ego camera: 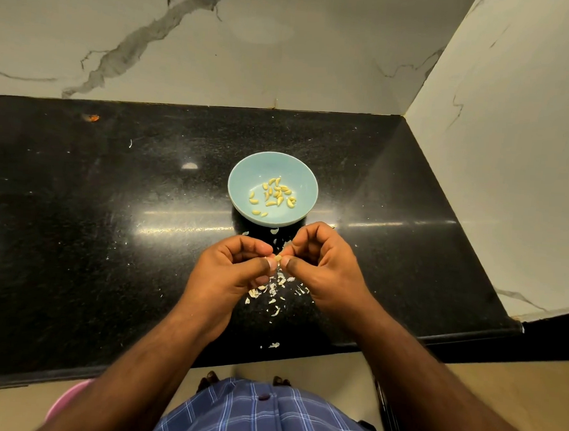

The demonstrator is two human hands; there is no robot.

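One bowl [245,177] at twelve o'clock is holding roughly seventeen kernels [274,195]. The left hand [234,268] and right hand [323,266] are pinching one single seed [278,257].

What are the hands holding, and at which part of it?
One small pale yellow seed, pinched at opposite sides by fingers of the left hand and right hand.

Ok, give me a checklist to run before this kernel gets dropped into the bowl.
1. Kernel held securely: ok, pinched between the fingertips of the left hand and right hand.
2. Kernel fully peeled: cannot tell, too small and partly covered.
3. Light blue bowl upright and just beyond the hands: ok.
4. Room in the bowl: ok, the yellow kernels cover only part of its floor.
5. Black countertop free of husks: not ok, they lie scattered under the hands and near the bowl.
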